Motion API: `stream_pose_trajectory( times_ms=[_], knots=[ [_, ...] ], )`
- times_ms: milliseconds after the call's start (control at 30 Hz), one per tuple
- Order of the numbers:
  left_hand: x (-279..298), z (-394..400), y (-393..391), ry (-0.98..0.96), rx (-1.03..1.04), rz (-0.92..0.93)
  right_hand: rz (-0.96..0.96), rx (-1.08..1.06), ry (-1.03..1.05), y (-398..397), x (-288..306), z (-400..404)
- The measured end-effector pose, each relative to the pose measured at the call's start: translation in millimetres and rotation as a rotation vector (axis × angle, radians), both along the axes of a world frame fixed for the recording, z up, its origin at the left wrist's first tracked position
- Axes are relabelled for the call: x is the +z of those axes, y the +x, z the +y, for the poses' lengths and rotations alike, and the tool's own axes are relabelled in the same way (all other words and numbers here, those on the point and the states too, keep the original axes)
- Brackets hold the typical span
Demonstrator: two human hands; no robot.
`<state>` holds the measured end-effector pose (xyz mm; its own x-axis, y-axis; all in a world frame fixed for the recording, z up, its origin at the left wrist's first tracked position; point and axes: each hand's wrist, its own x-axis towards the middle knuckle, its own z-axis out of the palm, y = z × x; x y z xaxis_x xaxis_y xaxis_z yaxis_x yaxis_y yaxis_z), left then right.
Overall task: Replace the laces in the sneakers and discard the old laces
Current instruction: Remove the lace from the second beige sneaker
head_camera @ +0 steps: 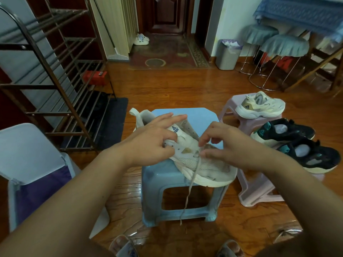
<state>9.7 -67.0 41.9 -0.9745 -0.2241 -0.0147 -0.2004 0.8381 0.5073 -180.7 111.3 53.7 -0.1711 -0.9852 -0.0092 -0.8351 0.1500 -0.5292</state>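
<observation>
While paper fills the bin (228, 56), fingers (203, 140) pinch the lace (193, 175).

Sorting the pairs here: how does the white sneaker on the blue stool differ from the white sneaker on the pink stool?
The sneaker on the blue stool is held by both hands, left hand and right hand; the sneaker on the pink stool sits untouched. The first has a lace hanging down the stool's front; no lace shows on the second. Both are white, chunky-soled and rest on plastic stools.
</observation>
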Motion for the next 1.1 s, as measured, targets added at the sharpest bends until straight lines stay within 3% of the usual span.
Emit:
stream_pose_trajectory(
  times_ms=[133, 267, 500, 767, 900, 1033, 1100],
  knots=[
    [2, 4, 0, -0.036, 0.001, 0.004, 0.289, 0.050, -0.011, 25, -8, -5],
    [3, 5, -1, -0.045, 0.007, 0.008, 0.400, 0.002, -0.043, 28, -10, -2],
    [3, 5, -3, -0.012, 0.029, 0.021, 0.236, -0.062, 0.028, 4, -5, 15],
    [2, 7, -4, -0.021, 0.038, 0.032, 0.310, 0.072, -0.172, 19, -19, 0],
    [2, 5, -3, -0.019, 0.023, 0.020, 0.205, 0.114, -0.187, 5, -12, 10],
    [3, 4, -2, -0.007, 0.017, 0.007, 0.042, -0.049, -0.100, -42, 5, 38],
    [3, 4, -2, -0.004, 0.011, 0.014, 0.048, -0.091, -0.041, -56, 8, 46]
  ],
)
